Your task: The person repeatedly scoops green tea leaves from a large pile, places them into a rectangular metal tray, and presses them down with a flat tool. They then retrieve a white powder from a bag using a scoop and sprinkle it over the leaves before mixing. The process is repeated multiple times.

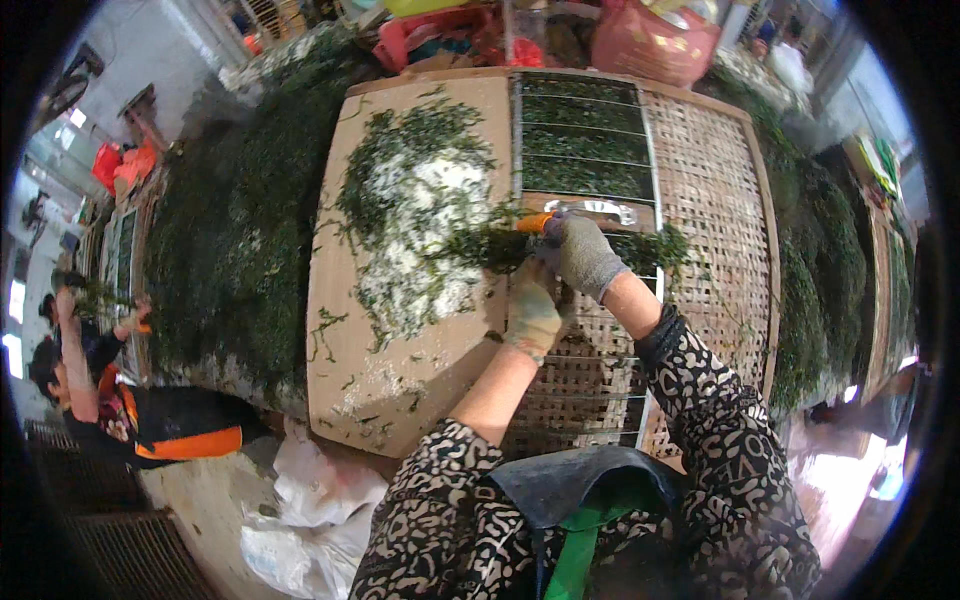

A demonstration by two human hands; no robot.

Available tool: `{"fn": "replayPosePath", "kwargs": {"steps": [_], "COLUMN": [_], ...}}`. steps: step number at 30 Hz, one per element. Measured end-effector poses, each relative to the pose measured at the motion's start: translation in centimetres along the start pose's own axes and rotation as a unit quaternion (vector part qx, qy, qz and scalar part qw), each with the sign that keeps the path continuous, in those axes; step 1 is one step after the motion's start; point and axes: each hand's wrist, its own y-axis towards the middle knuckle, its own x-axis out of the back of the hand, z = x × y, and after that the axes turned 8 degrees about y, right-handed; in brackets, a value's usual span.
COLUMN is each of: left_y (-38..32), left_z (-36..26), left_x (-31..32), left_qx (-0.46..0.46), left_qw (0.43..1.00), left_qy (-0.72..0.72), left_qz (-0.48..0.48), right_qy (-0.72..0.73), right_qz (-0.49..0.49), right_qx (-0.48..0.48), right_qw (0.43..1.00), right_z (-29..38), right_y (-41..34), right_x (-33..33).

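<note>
Both of my hands wear knit work gloves and meet over a wire-strung metal frame (654,176) lying on a woven slatted tray (712,187). In my right hand (589,253) there seems to be a tool with an orange handle (534,223); its other end is hidden. My left hand (534,304) grips a bunch of dark green seaweed-like strands (487,247) just below it. More strands (660,251) stick out to the right. Green strands fill the frame's far rows (585,135). On the board (412,390) at left lies a pile of strands with white granules (450,176).
Large dark green heaps (232,225) flank the work surface, with another heap (802,262) at right. A pink sack (656,45) and a red basin (420,37) stand behind. A co-worker (105,382) is at far left. White plastic sacks (315,525) lie below the board.
</note>
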Motion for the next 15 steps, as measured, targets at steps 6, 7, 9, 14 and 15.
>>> {"fn": "replayPosePath", "kwargs": {"steps": [6,7,9,14,15], "left_y": [-0.6,-0.5,-0.7,-1.2,-1.0], "left_z": [-8.4,-9.9,-11.8,-11.2,-10.9], "left_x": [1.4,1.3,0.6,-2.5,-2.7], "left_qx": [-0.141,-0.138,-0.012,-0.065,-0.026], "left_qw": [0.721,0.688,0.651,0.829,0.837], "left_qy": [0.674,0.704,0.749,0.541,0.52], "left_qz": [0.076,0.107,0.125,0.126,0.167], "right_qy": [-0.186,-0.216,-0.292,-0.225,-0.246], "right_qz": [-0.045,-0.04,-0.093,-0.061,-0.048], "right_qx": [0.086,0.073,-0.047,0.045,-0.038], "right_qw": [0.978,0.973,0.951,0.972,0.967], "right_z": [-3.8,-4.6,-5.6,-4.8,-4.4], "right_y": [-4.2,-5.3,-7.0,-7.4,-7.3], "right_x": [3.1,4.0,4.7,5.3,5.8]}}
